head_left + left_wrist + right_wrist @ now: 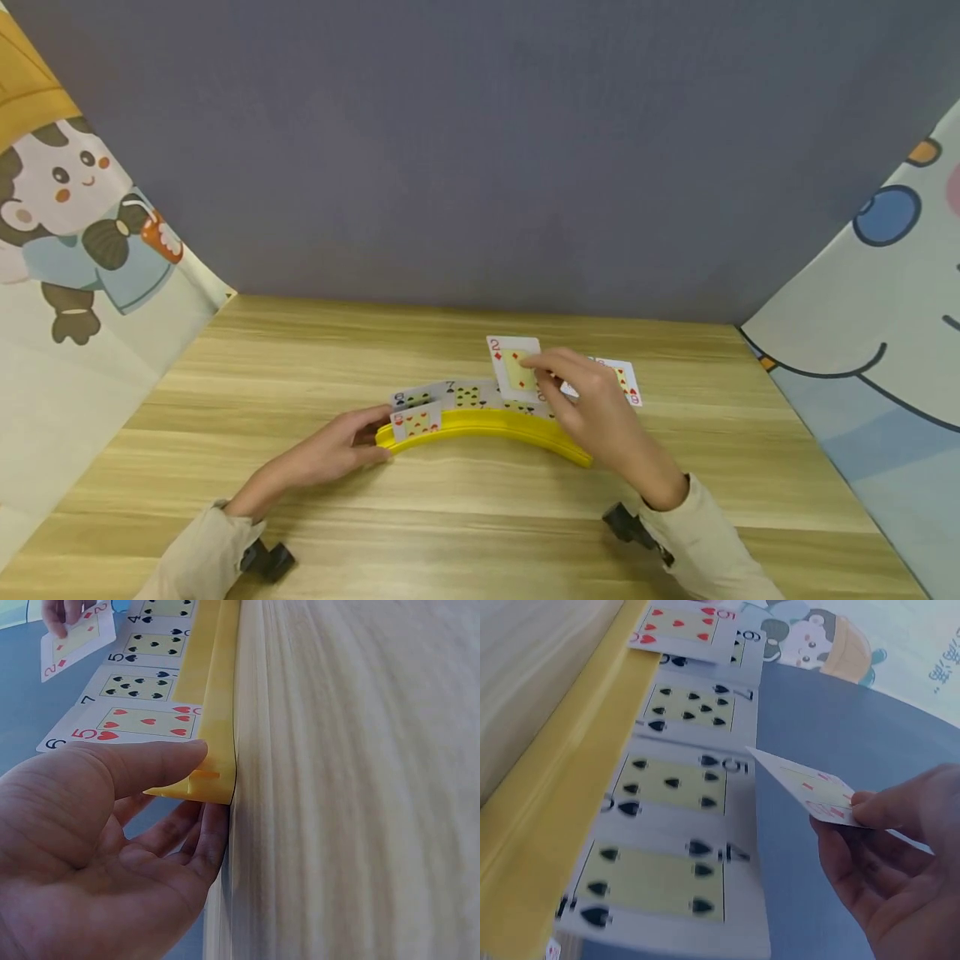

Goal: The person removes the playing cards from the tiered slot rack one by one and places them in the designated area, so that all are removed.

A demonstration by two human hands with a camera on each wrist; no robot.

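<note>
A curved yellow card holder (480,422) stands on the table, its left end gripped between the thumb and fingers of my left hand (333,450). My right hand (600,412) pinches a two of diamonds (513,367) by one edge, above and behind the holder. Upright in the holder are a four of spades (660,885), a five of spades (675,780), a seven of spades (694,709) and a black six (746,656). A five of hearts (142,722) stands in front, partly covering the six.
Behind my right hand, red-suited cards (622,379) lie partly hidden by it. The wooden table (420,533) ends at a grey panel (480,167) at the back. Printed cartoon panels stand left (82,208) and right (862,333).
</note>
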